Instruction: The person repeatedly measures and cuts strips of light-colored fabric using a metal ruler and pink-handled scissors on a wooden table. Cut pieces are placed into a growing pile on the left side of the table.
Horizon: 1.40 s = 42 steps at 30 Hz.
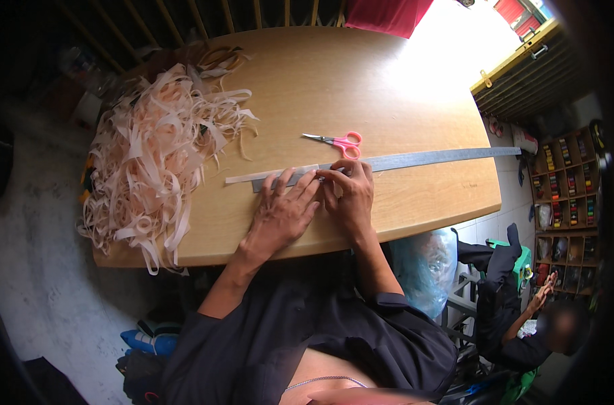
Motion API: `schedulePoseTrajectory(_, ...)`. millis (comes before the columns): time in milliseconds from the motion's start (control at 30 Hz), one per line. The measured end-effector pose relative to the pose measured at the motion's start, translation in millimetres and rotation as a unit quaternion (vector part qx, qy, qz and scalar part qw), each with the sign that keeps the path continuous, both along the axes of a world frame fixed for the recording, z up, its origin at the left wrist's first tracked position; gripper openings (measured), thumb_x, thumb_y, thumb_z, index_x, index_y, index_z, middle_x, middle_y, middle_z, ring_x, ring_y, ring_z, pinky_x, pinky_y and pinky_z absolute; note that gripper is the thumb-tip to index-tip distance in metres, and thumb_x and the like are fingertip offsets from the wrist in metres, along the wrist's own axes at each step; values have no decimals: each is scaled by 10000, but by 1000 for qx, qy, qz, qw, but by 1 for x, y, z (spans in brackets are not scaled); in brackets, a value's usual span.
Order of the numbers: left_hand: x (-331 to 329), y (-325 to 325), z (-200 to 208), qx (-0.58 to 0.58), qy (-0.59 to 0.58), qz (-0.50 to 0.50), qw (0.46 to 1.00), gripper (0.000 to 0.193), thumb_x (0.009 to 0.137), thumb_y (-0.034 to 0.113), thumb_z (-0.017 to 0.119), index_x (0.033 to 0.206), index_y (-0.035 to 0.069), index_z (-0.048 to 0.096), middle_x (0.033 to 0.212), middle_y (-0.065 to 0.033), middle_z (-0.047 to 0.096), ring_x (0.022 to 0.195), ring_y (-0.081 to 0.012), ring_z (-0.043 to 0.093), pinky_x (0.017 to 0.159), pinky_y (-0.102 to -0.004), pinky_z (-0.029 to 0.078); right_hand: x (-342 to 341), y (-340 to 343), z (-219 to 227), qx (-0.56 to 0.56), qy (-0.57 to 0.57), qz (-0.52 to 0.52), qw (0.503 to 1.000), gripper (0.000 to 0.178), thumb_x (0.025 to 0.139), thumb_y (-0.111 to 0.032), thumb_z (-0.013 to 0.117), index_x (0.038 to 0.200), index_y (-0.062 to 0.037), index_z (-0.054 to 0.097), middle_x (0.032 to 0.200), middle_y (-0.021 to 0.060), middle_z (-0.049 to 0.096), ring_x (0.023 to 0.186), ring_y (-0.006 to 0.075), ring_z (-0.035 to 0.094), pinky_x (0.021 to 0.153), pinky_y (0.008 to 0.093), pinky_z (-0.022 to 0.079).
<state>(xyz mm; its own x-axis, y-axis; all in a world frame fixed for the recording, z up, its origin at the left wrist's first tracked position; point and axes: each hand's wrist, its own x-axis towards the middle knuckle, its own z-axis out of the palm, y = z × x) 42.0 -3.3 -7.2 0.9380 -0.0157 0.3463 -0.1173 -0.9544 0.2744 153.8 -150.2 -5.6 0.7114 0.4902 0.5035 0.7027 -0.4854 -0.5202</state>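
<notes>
A long metal ruler [422, 159] lies slantwise across the wooden table, its right end reaching past the edge. Along its left part runs a narrow pale peach strip [239, 179], partly covered by my fingers. My left hand [280, 210] rests with fingers stretched over the strip and ruler, pressing them down. Just beside it, my right hand [351, 196] is closed in a pinch at the ruler; what is between the fingertips is too small to make out. Small scissors [347, 143] with pink handles lie just beyond the ruler, blades pointing left.
A big tangled heap of pale peach strips [151, 148] covers the left side of the table [307, 88]. A blue plastic bag [425, 270] stands below the right front edge. Another person [506, 310] sits at the lower right, near a shelf of small coloured items [570, 169].
</notes>
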Motion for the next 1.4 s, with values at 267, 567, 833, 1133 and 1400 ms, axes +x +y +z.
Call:
schedulePoseTrajectory(267,-29,38,10,-97,-45,128,986,340,966,109,688,1295,23,670,1287,-160,651,1214,-373,602,1060,-465,465,-5,2,6,1,26,-14,1000,83,858,-147,794,932,-139,831,1040,71,663,1034,329,592,910,458,494)
schedulePoseTrajectory(567,-42,69,9,-123,-93,187,970,168,931,50,741,1085,-14,757,1042,-144,697,1000,-346,649,869,-443,523,-2,1,4,6,31,-4,999,108,841,-111,796,942,-132,827,1042,78,658,1029,324,597,902,447,496)
schedulePoseTrajectory(833,-35,74,13,-118,-85,180,973,103,912,55,752,1001,5,737,994,-141,678,955,-358,642,850,-460,512,3,-2,6,30,55,5,998,127,862,-89,770,983,-98,809,1019,113,696,997,333,636,880,448,516)
schedulePoseTrajectory(1133,-34,73,11,-78,-76,169,980,108,921,65,734,1018,37,696,1018,-115,650,972,-342,620,871,-462,496,65,-8,38,-136,14,-29,990,138,928,-160,755,1039,-88,795,1018,159,698,981,346,672,842,450,545)
schedulePoseTrajectory(1400,-35,74,5,-71,-89,164,980,98,932,85,726,1019,63,687,1009,-91,638,975,-311,610,885,-444,480,101,3,47,-315,6,-4,949,204,944,-166,732,1119,-74,783,1098,150,691,1072,329,645,937,437,529)
